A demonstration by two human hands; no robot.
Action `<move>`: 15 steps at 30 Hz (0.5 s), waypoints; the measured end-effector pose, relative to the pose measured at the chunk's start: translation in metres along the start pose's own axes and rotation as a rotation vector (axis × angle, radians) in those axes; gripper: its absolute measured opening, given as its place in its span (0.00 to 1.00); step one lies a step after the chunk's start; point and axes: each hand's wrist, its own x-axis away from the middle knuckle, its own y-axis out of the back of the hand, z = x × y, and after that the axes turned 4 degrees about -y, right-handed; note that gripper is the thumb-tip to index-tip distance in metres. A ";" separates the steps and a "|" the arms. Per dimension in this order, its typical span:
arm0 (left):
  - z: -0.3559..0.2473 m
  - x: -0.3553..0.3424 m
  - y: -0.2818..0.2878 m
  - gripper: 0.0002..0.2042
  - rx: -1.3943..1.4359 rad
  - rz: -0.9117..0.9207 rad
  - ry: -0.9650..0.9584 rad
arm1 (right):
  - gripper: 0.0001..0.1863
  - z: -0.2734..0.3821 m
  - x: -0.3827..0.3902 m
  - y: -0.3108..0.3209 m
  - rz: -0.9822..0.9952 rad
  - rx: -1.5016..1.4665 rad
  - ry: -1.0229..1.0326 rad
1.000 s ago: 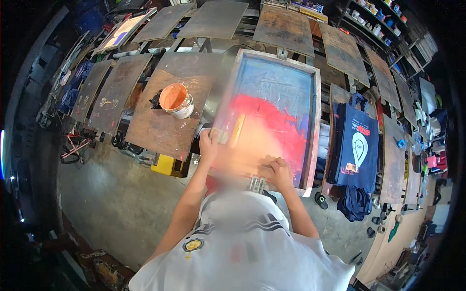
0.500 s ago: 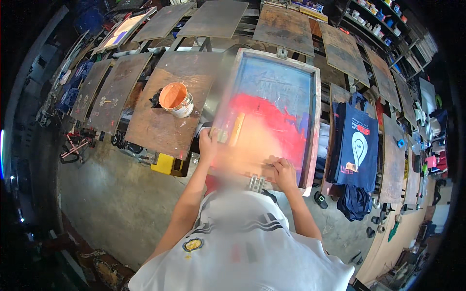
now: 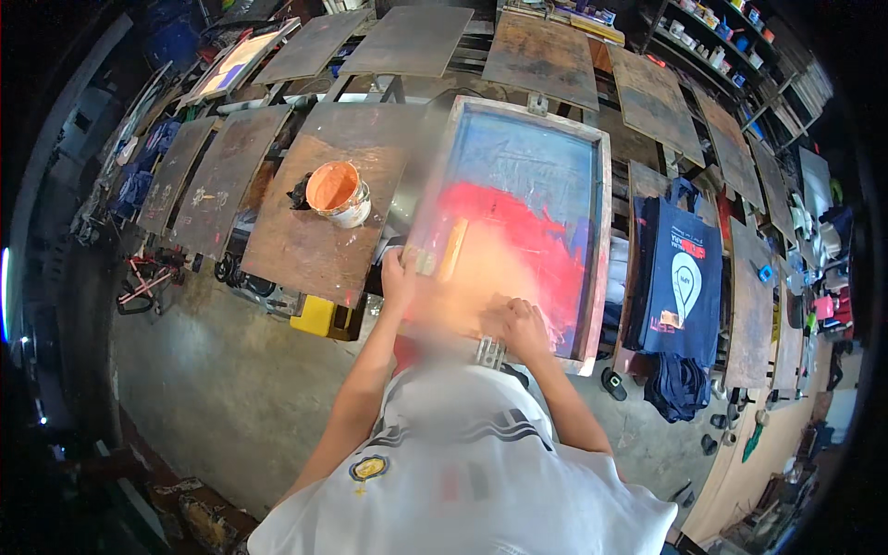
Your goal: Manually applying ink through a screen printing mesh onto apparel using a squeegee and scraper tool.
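A wooden screen frame holds a mesh smeared with blue, red and orange ink. A yellow strip lies near its left side, and a metal clamp sits at the lower edge. My left hand has its fingers closed at the frame's left edge; what they grip is partly blurred. My right hand rests low on the orange area with curled fingers; whatever is under them is hidden. A bucket of orange ink stands on the wooden board to the left, beside a dark crumpled item.
More boards ring the back and sides. Navy printed bags lie on the right board. A yellow crate is below on the left, sandals are on the floor, and a shelf with containers stands at the back right.
My right hand has moved left and slightly up across the orange area. My left hand stays at the frame's left edge.
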 end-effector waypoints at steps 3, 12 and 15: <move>-0.001 0.000 0.000 0.19 -0.015 -0.010 -0.022 | 0.10 0.006 -0.001 0.003 -0.013 -0.045 0.014; 0.002 -0.002 0.001 0.17 0.000 0.024 -0.007 | 0.28 -0.013 0.012 0.034 0.053 -0.029 -0.066; 0.000 -0.002 0.001 0.17 -0.031 0.019 -0.007 | 0.17 -0.027 0.016 0.028 -0.044 -0.012 -0.035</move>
